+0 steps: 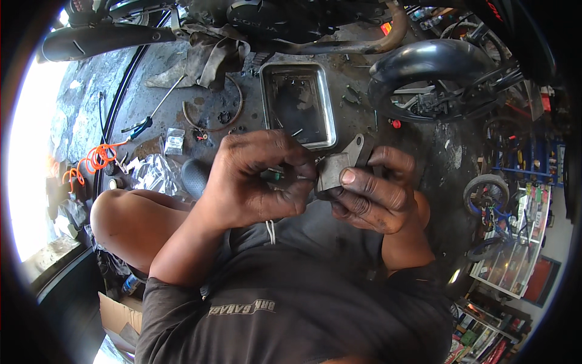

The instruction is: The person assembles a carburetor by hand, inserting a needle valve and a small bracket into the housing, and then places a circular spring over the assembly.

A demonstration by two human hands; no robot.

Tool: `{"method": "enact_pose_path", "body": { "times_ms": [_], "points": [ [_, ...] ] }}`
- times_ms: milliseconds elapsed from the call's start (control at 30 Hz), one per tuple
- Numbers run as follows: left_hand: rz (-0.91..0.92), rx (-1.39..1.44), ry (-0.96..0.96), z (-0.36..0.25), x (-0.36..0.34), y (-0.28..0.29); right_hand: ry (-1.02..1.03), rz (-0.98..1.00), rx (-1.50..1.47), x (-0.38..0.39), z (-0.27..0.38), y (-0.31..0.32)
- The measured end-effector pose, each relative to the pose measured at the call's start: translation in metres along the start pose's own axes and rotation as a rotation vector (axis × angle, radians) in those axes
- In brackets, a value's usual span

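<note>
In front of my body, my right hand [379,191] grips a grey metal part [332,173] with a rounded body. A flat lug [359,145] with a hole sticks up from it, beside my right fingers. The right thumb presses on the face of the part. My left hand [254,179] is closed in a pinch against the part's left side. Whatever its fingertips hold there, if anything, is hidden. Dark grime covers the fingers of both hands. Just beyond them lies a metal tray [329,109] with dark residue and a few small pieces inside.
A motorcycle exhaust [103,42] spans the far side, with a rear tyre [424,60] at the right. A grey cloth [212,60], a blue-handled air gun [140,127], an orange coiled hose [100,159] and a clear plastic bag [154,176] lie left. Shelves [509,242] stand right.
</note>
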State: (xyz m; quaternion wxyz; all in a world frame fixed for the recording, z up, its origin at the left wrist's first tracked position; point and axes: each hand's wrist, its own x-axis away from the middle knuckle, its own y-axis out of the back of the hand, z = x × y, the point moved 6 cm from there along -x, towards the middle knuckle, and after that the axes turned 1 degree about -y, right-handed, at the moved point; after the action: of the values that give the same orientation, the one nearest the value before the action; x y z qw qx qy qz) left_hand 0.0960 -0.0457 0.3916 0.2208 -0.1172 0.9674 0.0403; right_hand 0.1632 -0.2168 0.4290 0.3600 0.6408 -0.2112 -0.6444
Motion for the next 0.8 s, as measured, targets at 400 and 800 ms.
{"method": "enact_pose_path", "body": {
  "times_ms": [400,800],
  "points": [
    [-0.02,0.228,0.107,0.004,0.005,-0.004,-0.224,-0.053,-0.541,0.005,-0.031,-0.005],
    [-0.617,-0.614,0.697,0.234,0.09,0.096,-0.31,0.026,-0.294,0.004,-0.033,0.001]
  ]
}}
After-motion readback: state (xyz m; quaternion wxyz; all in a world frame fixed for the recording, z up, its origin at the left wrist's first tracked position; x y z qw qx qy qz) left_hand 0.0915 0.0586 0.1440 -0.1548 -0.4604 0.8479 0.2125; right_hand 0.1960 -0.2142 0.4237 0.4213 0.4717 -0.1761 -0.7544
